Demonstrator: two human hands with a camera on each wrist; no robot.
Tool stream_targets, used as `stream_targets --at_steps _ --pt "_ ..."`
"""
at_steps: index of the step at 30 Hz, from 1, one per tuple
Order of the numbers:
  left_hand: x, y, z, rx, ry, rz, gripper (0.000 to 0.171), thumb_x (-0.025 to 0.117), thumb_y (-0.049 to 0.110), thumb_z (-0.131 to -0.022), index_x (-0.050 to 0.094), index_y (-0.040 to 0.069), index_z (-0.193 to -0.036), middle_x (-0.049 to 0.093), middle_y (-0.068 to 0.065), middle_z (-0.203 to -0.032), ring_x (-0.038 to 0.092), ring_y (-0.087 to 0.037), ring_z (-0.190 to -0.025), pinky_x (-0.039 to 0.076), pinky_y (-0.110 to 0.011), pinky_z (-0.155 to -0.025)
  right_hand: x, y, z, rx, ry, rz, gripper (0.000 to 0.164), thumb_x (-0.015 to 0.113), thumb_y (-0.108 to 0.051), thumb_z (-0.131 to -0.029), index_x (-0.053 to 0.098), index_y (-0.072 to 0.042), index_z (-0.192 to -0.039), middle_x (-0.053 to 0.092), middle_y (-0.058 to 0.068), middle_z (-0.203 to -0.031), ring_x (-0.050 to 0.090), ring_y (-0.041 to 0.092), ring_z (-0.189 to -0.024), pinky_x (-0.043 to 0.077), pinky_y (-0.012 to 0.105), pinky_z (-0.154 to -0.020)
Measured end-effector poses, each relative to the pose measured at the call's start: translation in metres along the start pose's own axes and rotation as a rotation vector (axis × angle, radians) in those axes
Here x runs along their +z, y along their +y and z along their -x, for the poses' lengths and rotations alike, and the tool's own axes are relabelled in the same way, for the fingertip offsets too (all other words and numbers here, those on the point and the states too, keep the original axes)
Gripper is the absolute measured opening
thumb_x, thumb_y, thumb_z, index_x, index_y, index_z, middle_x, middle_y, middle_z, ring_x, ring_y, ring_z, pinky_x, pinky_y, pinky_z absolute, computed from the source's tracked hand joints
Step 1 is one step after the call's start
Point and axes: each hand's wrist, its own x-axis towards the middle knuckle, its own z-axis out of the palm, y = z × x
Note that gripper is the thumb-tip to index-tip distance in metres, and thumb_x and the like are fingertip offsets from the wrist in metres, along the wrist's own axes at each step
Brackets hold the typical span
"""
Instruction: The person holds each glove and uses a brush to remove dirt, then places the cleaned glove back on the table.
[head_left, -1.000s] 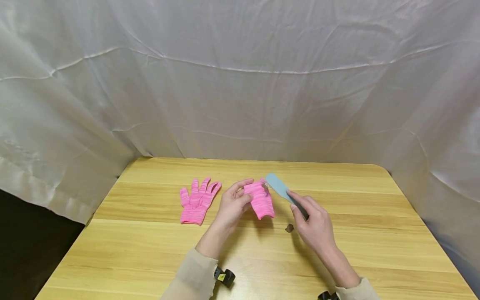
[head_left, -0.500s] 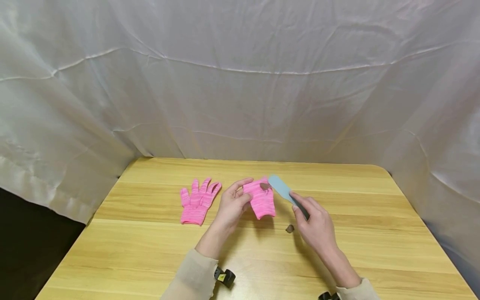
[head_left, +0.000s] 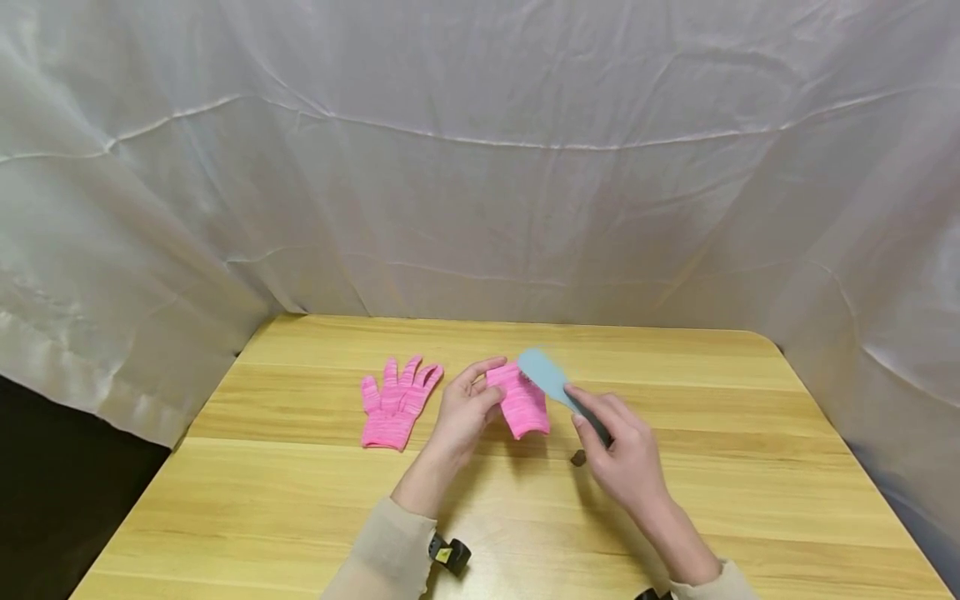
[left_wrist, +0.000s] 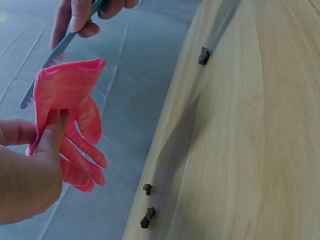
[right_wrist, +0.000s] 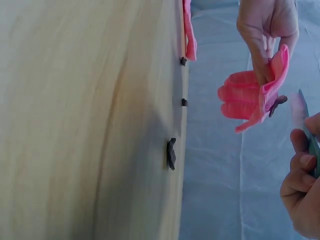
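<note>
My left hand (head_left: 463, 408) pinches a pink striped knit glove (head_left: 523, 408) between thumb and fingers, above the table. In the left wrist view its cuff is up and its fingers dangle. A dark brown lump (right_wrist: 277, 104) clings to the glove's outer side in the right wrist view. My right hand (head_left: 628, 454) grips the dark handle of a brush (head_left: 543, 374) with a pale blue back and whitish bristles (right_wrist: 298, 107). The bristles face the glove, and in the head view the brush head overlaps its upper right edge, hiding the lump there.
A second pink glove (head_left: 393, 410) lies flat on the wooden table (head_left: 300, 500), left of my left hand. One dark brown lump (head_left: 578, 458) rests below the brush; smaller crumbs (left_wrist: 147, 189) lie on the wood too. A grey curtain (head_left: 480, 208) hangs behind the table.
The brush pulled slightly right, exposing the brown lump on the glove, then moved back left over it. My left hand and its glove have barely moved.
</note>
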Motion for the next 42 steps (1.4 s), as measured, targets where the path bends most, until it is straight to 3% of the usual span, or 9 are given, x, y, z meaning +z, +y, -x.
stream_targets --at_steps 8,16,26,42 --pt "0.0000 0.0006 0.0007 -0.007 -0.003 -0.014 0.049 0.054 -0.012 -0.094 0.056 -0.001 -0.143 0.070 -0.018 -0.123 0.071 -0.017 -0.100 0.061 -0.030 -0.093 0.0032 -0.0043 0.0020 -0.015 -0.077 -0.007 0.045 0.074 0.008 -0.088 0.073 -0.010 -0.129 0.072 0.003 -0.103 0.051 0.000 -0.059 0.041 0.011 -0.049" --pt "0.0000 -0.0010 0.0005 -0.008 -0.014 -0.023 0.049 0.054 -0.012 -0.095 0.056 -0.002 -0.142 0.069 -0.021 -0.127 0.071 -0.017 -0.101 0.061 -0.034 -0.095 0.0021 -0.0017 0.0018 -0.002 -0.030 0.088 0.047 0.075 0.008 -0.085 0.074 -0.011 -0.128 0.072 0.001 -0.097 0.042 0.000 -0.059 0.033 0.012 -0.045" --pt "0.0009 0.0005 0.0011 -0.023 0.009 -0.020 0.049 0.054 -0.012 -0.094 0.056 -0.002 -0.142 0.070 -0.019 -0.123 0.070 -0.015 -0.095 0.062 -0.027 -0.086 0.0002 0.0016 0.0017 0.062 -0.012 0.158 0.045 0.076 0.004 -0.087 0.074 -0.011 -0.129 0.072 0.002 -0.097 0.047 0.004 -0.063 0.037 0.014 -0.048" --pt "0.0011 0.0007 0.0012 -0.031 0.002 -0.030 0.049 0.054 -0.011 -0.094 0.056 -0.002 -0.142 0.068 -0.022 -0.128 0.069 -0.016 -0.098 0.062 -0.029 -0.089 -0.0007 0.0035 0.0023 0.137 -0.019 0.189 0.043 0.076 0.000 -0.089 0.074 -0.014 -0.130 0.072 0.000 -0.097 0.048 0.007 -0.064 0.038 0.017 -0.050"
